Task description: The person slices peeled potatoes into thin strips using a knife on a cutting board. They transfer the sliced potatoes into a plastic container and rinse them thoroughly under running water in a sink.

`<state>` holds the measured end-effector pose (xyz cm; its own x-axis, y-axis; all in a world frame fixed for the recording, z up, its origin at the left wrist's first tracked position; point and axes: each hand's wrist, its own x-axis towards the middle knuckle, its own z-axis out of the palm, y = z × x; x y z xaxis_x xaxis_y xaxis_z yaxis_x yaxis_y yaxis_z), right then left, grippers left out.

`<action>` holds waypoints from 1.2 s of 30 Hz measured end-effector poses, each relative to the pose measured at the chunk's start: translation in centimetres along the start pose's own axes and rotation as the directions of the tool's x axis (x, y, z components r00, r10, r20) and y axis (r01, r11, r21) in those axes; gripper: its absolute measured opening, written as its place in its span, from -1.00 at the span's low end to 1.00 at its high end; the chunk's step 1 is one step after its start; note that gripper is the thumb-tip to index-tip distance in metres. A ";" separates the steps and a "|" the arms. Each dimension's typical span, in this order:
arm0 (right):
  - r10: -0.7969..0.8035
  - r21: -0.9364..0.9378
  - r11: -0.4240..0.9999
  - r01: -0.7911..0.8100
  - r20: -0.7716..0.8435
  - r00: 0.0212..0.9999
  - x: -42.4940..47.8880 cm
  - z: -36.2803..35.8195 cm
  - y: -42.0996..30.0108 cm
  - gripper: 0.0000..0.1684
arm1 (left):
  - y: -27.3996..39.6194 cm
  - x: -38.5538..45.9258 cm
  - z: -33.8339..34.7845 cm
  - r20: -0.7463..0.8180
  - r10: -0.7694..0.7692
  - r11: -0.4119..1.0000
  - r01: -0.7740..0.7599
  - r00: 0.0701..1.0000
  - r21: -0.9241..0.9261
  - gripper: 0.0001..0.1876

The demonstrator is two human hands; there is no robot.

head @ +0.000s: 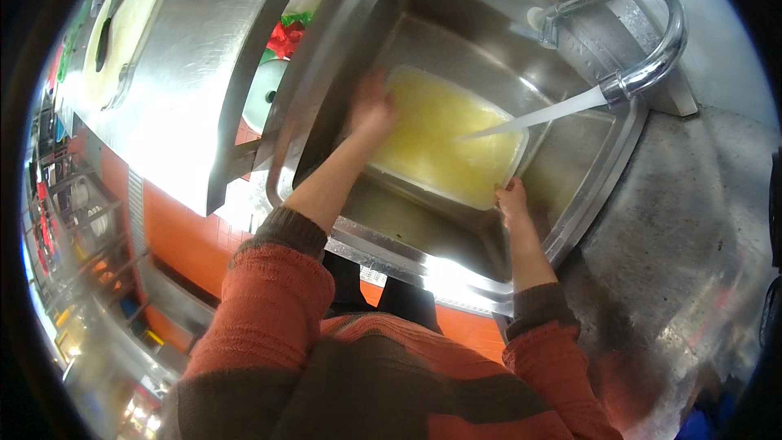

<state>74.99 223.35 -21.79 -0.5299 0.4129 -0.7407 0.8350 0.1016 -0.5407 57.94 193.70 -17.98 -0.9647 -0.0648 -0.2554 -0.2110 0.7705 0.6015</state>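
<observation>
A rectangular white plastic tub (452, 134) holding yellowish liquid stands in a stainless steel sink (427, 250). Water runs into it from a curved chrome faucet (678, 30) at the upper right. My right hand (512, 198) grips the tub's near right corner, its fingers bent over the rim. At the tub's left edge is my left hand (374, 107), blurred; whether it touches the rim or holds something cannot be told. What lies under the liquid is hidden.
Left of the sink is a steel worktop (189, 49) with a cutting board (137, 6) and a black-handled knife (104, 43). A pale green round lid or container (263, 98) sits in the gap between. A worn metal surface (660, 195) adjoins the sink's right side.
</observation>
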 end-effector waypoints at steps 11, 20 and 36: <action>0.055 0.020 0.998 -0.055 0.013 0.998 -2.5 0.2 -0.4 -0.69 | -1.9 -3.1 2.3 0.095 0.016 0.994 -0.006 0.995 -0.105 -0.36; 0.111 0.081 0.990 -0.111 0.003 0.994 -4.4 0.6 -1.0 -0.74 | 21.2 1.5 -3.7 0.394 0.339 0.191 0.348 0.854 -0.918 -0.44; 0.084 0.094 0.991 -0.092 0.087 0.993 -3.2 0.5 1.1 -0.77 | 22.4 3.3 -4.4 0.333 0.298 0.279 0.252 0.895 -0.927 -0.57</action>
<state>77.57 221.67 -20.22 -0.4687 0.3393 -0.8156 0.8627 -0.0226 -0.5052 49.36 207.94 -1.99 -0.8732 0.3830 -0.3014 -0.4483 -0.3888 0.8049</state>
